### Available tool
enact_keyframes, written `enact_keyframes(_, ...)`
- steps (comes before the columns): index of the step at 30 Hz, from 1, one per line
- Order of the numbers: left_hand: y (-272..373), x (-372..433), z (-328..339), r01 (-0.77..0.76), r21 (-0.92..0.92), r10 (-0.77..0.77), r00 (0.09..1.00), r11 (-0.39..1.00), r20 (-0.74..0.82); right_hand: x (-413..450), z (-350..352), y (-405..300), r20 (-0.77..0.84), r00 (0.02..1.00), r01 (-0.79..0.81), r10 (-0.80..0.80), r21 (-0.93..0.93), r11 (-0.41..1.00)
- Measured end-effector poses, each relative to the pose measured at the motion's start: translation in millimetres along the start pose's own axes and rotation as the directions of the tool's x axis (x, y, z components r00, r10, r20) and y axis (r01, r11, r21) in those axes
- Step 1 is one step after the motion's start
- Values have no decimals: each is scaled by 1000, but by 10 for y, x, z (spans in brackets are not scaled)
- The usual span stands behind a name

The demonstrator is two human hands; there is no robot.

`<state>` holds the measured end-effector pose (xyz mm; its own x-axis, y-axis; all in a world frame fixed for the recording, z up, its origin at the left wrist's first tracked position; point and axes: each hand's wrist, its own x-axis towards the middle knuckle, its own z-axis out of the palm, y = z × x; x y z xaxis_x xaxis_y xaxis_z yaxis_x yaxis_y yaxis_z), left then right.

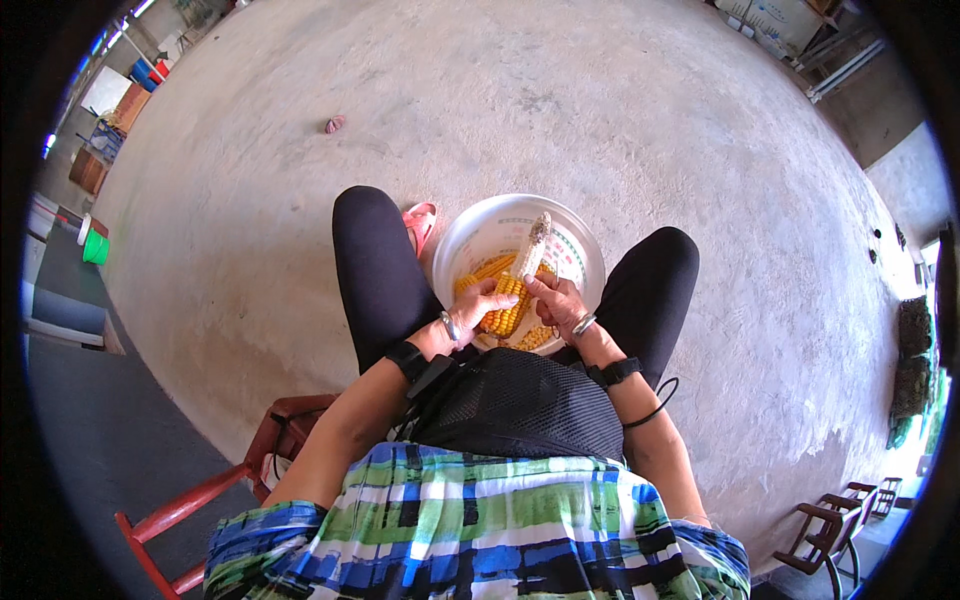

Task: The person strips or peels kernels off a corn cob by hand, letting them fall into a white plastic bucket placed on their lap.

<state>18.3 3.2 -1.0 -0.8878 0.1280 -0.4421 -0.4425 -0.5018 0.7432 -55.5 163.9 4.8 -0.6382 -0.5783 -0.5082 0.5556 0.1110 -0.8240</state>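
Note:
A partly shelled ear of corn [505, 319] slants over a white patterned basin [595, 264]. Its upper part is a bare, pale cob, while rows of yellow kernels cover the lower part. My left hand [474, 309] grips the kernel-covered part, thumb across the front. On the other side, my right hand [561, 301] is closed against the ear, its thumb at the border between bare cob and kernels; its other fingers are partly hidden. More yellow ears of corn [489, 268] lie in the basin on the left. Loose corn kernels [537, 339] rest at its near side.
My knees flank the basin, and a pink slipper [422, 223] shows beside it. A red-brown wooden chair [187, 499] stands at lower left. A small purplish object [334, 124] lies on the concrete floor [480, 97]. Dark chairs [821, 521] stand at lower right, a green bucket [95, 247] far left.

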Motion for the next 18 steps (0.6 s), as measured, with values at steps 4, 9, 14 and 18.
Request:
enact_keyframes(4, 41, -35, 12, 38, 47, -39, 999, 998, 20, 66, 2, 83, -66, 991, 104, -116, -167, 980)
enact_keyframes(9, 42, -40, 10, 12, 259, -16, 1000, 966, 12, 140, -46, 168, -155, 957, 163, -245, -412, 897)
enact_keyframes(14, 14, -29, 29, -20, 277, 12, 999, 961, 31, 130, -29, 141, -172, 959, 152, -225, -357, 922)
enact_keyframes(18, 86, -79, 62, -25, 213, 20, 999, 977, 27, 62, 36, 42, -44, 988, 137, -145, -142, 980)
